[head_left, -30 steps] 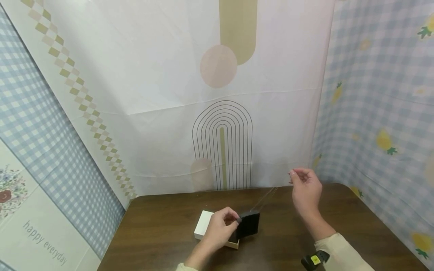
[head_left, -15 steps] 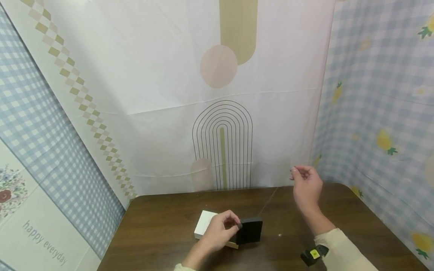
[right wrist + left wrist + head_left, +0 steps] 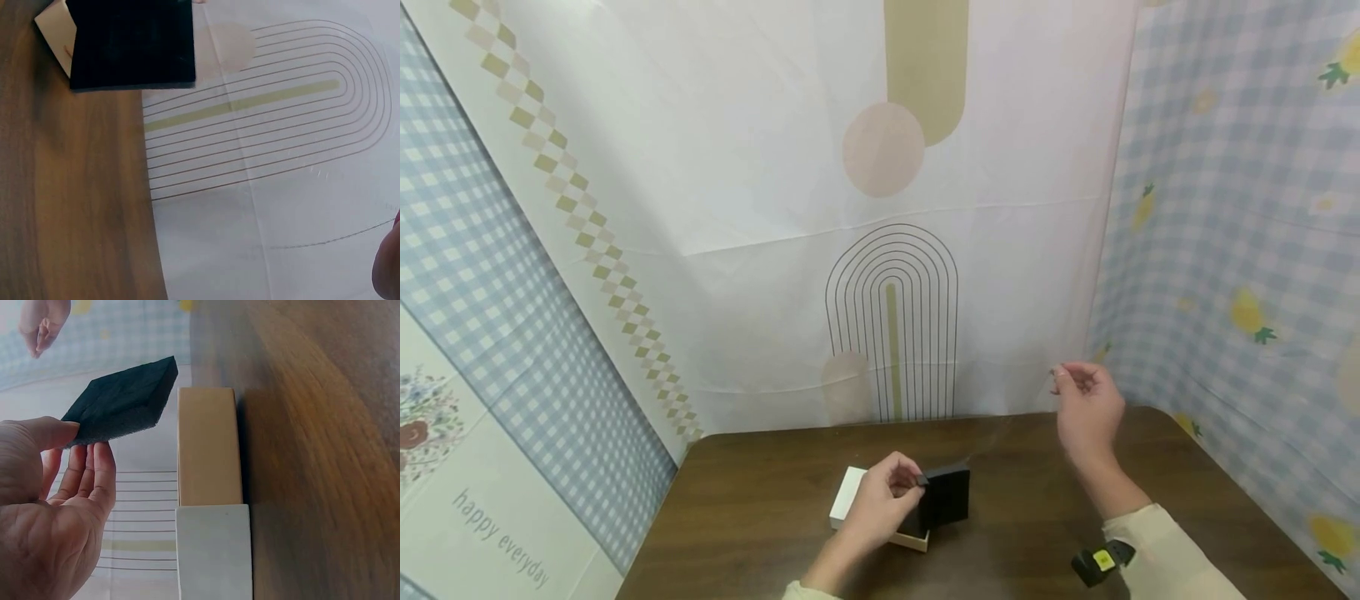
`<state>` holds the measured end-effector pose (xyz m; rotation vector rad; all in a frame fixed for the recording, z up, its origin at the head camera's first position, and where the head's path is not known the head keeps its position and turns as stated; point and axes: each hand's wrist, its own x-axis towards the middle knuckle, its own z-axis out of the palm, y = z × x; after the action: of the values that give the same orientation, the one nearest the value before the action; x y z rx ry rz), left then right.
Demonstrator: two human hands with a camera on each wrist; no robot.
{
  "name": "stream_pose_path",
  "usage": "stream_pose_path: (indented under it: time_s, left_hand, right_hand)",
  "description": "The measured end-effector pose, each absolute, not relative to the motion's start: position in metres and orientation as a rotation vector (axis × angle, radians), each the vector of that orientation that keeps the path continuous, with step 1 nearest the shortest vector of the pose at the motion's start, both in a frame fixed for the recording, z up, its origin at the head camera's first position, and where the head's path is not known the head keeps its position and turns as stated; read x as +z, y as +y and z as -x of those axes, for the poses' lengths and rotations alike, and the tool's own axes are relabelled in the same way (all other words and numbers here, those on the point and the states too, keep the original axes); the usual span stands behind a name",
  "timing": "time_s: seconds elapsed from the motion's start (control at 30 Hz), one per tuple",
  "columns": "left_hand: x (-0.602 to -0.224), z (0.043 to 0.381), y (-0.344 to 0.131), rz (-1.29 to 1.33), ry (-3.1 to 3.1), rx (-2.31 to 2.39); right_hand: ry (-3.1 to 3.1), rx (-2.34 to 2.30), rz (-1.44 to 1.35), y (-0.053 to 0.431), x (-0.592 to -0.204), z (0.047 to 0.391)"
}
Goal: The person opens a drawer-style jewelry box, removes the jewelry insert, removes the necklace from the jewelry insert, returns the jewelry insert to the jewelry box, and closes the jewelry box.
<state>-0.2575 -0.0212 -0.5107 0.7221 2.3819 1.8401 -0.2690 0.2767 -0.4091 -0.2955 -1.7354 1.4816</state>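
Note:
My left hand [image 3: 883, 508] pinches one edge of a square black foam pad [image 3: 125, 400] between thumb and fingers. The pad is held tilted above a small box, whose tan tray [image 3: 209, 447] sticks out of a white sleeve [image 3: 214, 553]. Up and to the right, my right hand [image 3: 1088, 412] pinches the end of a thin, fine chain [image 3: 337, 241] with thumb and fingertips. The chain stretches from those fingers toward the pad, faint in the head view. Where its far end lies is too fine to tell.
A brown wooden table [image 3: 760, 475] with rounded back corners lies under both hands. Behind it hangs a white patterned cloth [image 3: 760, 333]. Checked cloths [image 3: 1195, 250] line the sides. A dark band with a yellow tag [image 3: 1103, 560] sits at the right sleeve.
My right hand has shifted slightly up and to the right with the chain. The black foam pad dipped, then rose again with my left hand. The box has stayed in place.

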Motion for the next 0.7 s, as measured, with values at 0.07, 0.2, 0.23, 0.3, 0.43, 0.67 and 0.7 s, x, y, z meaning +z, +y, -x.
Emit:
stream_pose_path:
  time_s: [0.07, 0.2, 0.23, 0.3, 0.43, 0.67, 0.7]
  left_hand:
    - [-0.512, 0.258, -0.022, -0.715, 2.391, 1.840]
    - [-0.513, 0.259, -0.025, -0.697, 2.419, 1.843]
    - [-0.514, 0.259, -0.025, -0.692, 2.431, 1.843]
    - [-0.514, 0.260, -0.025, -0.682, 2.446, 1.852]
    - [-0.514, 0.262, -0.026, -0.667, 2.454, 1.876]
    - [-0.515, 0.262, -0.029, -0.648, 2.424, 1.911]
    - [-0.514, 0.261, -0.030, -0.640, 2.424, 1.907]
  right_hand:
    - [-1.724, 1.476, 0.308, 0.278, -0.407, 0.269]
    - [-1.712, 1.472, 0.315, 0.280, -0.405, 0.267]
    - [-1.712, 1.473, 0.311, 0.281, -0.405, 0.267]
    - [-1.715, 1.473, 0.306, 0.282, -0.406, 0.266]
    - [-1.726, 1.484, 0.298, 0.287, -0.410, 0.265]
    - [-1.774, 1.464, 0.303, 0.297, -0.416, 0.262]
    - [-1.784, 1.454, 0.301, 0.297, -0.416, 0.261]
